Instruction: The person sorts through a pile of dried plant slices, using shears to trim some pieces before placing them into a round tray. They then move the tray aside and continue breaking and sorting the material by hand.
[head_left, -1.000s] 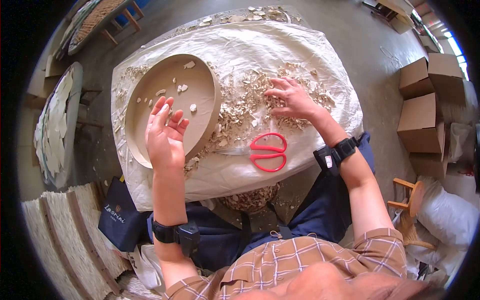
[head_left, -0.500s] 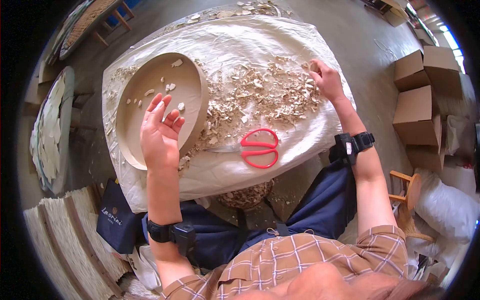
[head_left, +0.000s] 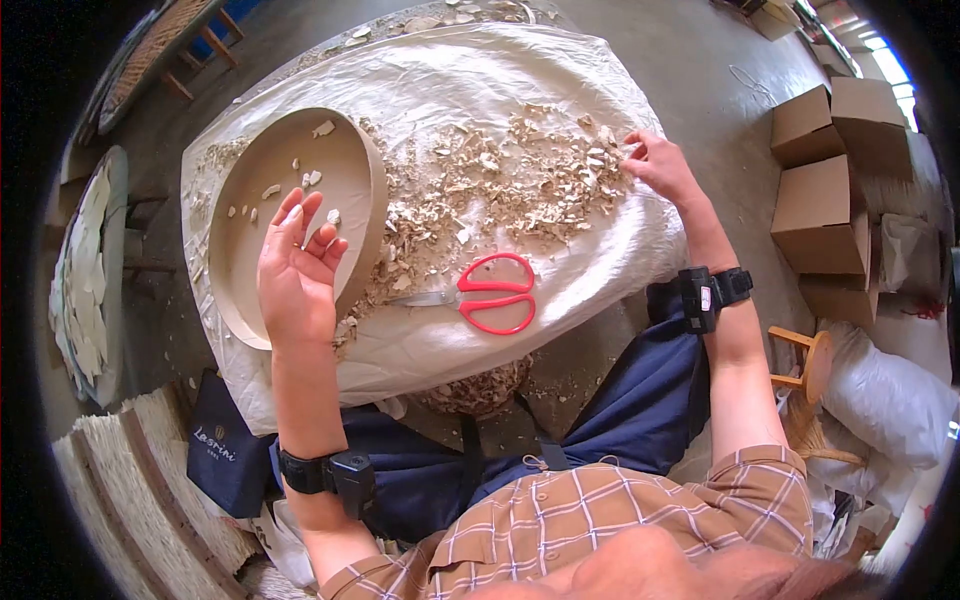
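Note:
My left hand (head_left: 298, 280) is held palm up over the near side of a round, shallow tan tray (head_left: 374, 205). Its fingers are loosely bent and apart, with nothing in them. Several pale flakes (head_left: 271, 191) lie scattered in the tray. At the right edge of a spread of dry, cream-coloured chips (head_left: 500, 180), my right hand (head_left: 664, 170) hovers with bent fingers, thumb and fingertips apart; no piece shows between them. Red-handled scissors (head_left: 498, 293) rest on the white cloth (head_left: 430, 352) between the hands, blades pointing left.
Cardboard boxes (head_left: 820, 215) and a small wooden stool (head_left: 815, 362) stand to the right, beside white sacks (head_left: 890, 400). A dark bag (head_left: 235, 445) is at the lower left. Beyond it, a rack (head_left: 85, 275) carries large pale flakes. Under the table edge sits a container of chips (head_left: 478, 388).
The whole view has shifted slightly, moving the table left. My right hand's fingers have loosened from a closer curl at the chips' edge. My left hand keeps its pose over the tray.

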